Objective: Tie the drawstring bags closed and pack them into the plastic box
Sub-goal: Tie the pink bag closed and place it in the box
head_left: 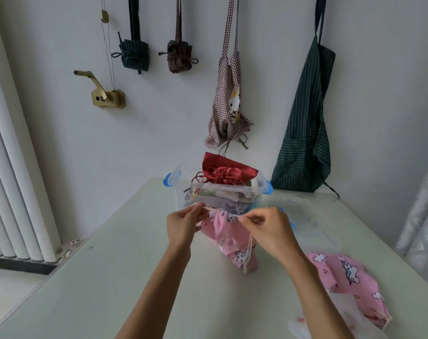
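Left hand: your left hand (pixel 183 225) pinches one end of the cord (pixel 214 210) at the neck of the pink bag (pixel 229 237), fingers curled round it.
Right hand: your right hand (pixel 269 232) pinches the other end of the cord, thumb and forefinger closed on it; loose ends hang down from this hand over the front of the bag.
Cord: it runs taut between your two hands, across the gathered mouth of the bag.
Pink bag: it stands on the table (pixel 110 277) between your hands, just in front of the box (pixel 222 194), its neck bunched up; you can see a white unicorn print on its lower part.
Box: clear plastic with blue clips (pixel 167 179) at its sides, it sits at the far edge of the table and is already packed with folded cloth bags; a red satin bag (pixel 226 171) lies on top and rises above the rim.
Second pink bag: it lies flat on the table to your right (pixel 350 282), well apart from the box, its cords at the near end.
Lid: a clear lid (pixel 313 223) lies on the table right of the box, behind your right hand.
Wall: a green apron (pixel 303 148), a checked apron (pixel 229 104) and two small rolled bundles hang above the table.
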{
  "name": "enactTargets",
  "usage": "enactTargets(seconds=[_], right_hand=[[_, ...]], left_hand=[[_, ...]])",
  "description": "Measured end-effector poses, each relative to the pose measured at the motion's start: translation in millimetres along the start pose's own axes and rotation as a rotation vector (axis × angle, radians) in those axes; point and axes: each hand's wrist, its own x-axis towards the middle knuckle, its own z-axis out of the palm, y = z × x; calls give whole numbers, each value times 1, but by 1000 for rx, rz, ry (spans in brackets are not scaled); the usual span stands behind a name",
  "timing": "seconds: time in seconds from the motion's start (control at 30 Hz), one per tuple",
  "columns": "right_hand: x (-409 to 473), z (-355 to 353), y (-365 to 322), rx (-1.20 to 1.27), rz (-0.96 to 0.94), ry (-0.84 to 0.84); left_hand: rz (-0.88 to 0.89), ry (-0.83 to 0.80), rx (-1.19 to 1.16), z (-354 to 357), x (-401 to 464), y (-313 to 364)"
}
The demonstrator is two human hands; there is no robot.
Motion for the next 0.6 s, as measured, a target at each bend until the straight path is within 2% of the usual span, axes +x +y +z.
enactTargets(seconds=[0.13,0.23,0.37,0.43,0.5,0.53,0.6], right_hand=[[6,13,10,-56,52,-23],[2,12,15,-80,57,-64],[4,4,20,-80,99,-209],[2,4,19,-80,112,-286],[1,6,18,-88,118,-347],[0,5,18,-81,124,-385],[-2,-3,16,-26,148,-487]], left_hand=[[75,89,34,5,8,-17],[157,-37,56,2,12,-18],[248,-261,104,1,20,-10],[195,-391,48,2,19,-6],[54,-505,-42,2,15,-3],[7,-534,-32,0,15,-3],[-23,-584,149,-6,18,-6]])
